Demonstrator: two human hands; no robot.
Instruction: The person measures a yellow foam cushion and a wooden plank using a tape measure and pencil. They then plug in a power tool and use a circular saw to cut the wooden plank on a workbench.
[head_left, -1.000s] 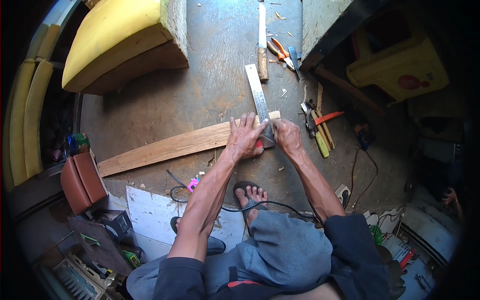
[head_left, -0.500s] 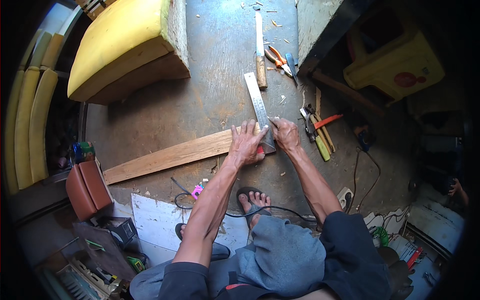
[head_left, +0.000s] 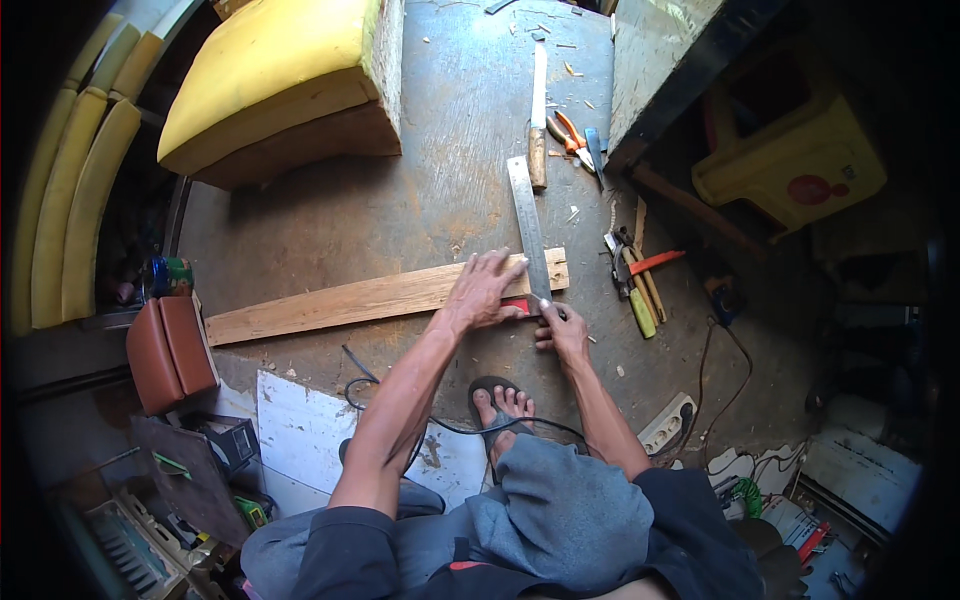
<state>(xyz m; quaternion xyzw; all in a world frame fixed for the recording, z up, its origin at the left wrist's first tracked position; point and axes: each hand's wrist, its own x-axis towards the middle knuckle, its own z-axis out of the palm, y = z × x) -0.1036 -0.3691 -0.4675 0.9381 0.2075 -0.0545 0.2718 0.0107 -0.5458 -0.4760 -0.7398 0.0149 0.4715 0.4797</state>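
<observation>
A long wooden board [head_left: 390,291] lies slanted across the grey work surface. Over its right end runs the steel blade of a try square [head_left: 526,215], with the red stock against the board's near edge. My left hand [head_left: 480,290] rests flat on the board beside the blade, fingers spread, its lower part over the red stock. At the corner of the square, my right hand [head_left: 563,333] is closed, thumb and index pinched together near the stock's end. What sits in that pinch is too small to make out.
Beyond the square lie a wooden-handled knife [head_left: 539,120] and orange-handled pliers [head_left: 570,135]. More hand tools [head_left: 640,285] lie to the right. A yellow padded seat piece [head_left: 280,85] stands at the far left. A power strip [head_left: 667,425] and a black cable [head_left: 480,431] are near my foot.
My right hand has moved nearer, from beside the blade at the board's right end to the stock's corner, uncovering that end. My left hand stays on the board. The view has shifted slightly.
</observation>
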